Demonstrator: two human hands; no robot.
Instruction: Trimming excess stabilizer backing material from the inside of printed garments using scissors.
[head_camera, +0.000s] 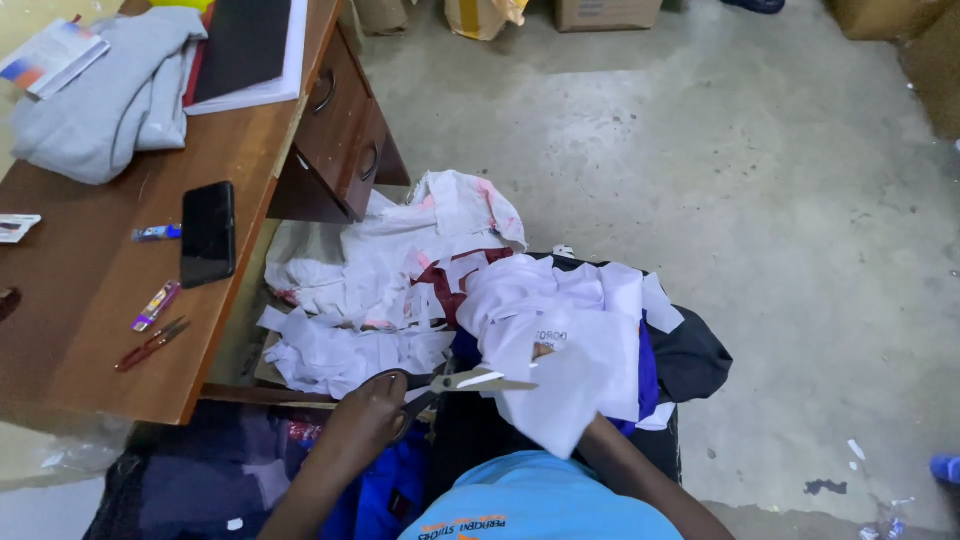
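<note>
Closest to the lens is the person's light blue shirt (540, 500), and just above it the left hand (372, 412) is closed through the loops of a pair of dark-handled metal scissors (455, 383), blades parted and pointing right. Those blades are meeting the edge of a white piece of fabric (565, 370), which drapes down just right of the scissors. The right hand is hidden under that fabric; only the forearm shows, so I cannot tell whether it is gripping or flat.

That hidden hand is the worry. With fingers somewhere beneath the cloth and right beside the scissors' tips, a blind snip could catch skin. The fabric hangs loose rather than taut, so it could fold between the blades and chew instead of cutting clean, or the cut could wander off line.

Above the scissors lies a heap of white cloth strips and offcuts with red patches (400, 290); a stray strip could slide under the blades and get cut along with the piece. Right of the scissors, dark blue and black cloth (690, 360) sits beneath the white, and could be nicked too.

Up and left of the scissors stands the brown wooden bench (100, 330), carrying a black phone (208, 232), small red-handled thread snips (150, 344) and a grey garment (110, 100), all well apart from the cutting.
</note>
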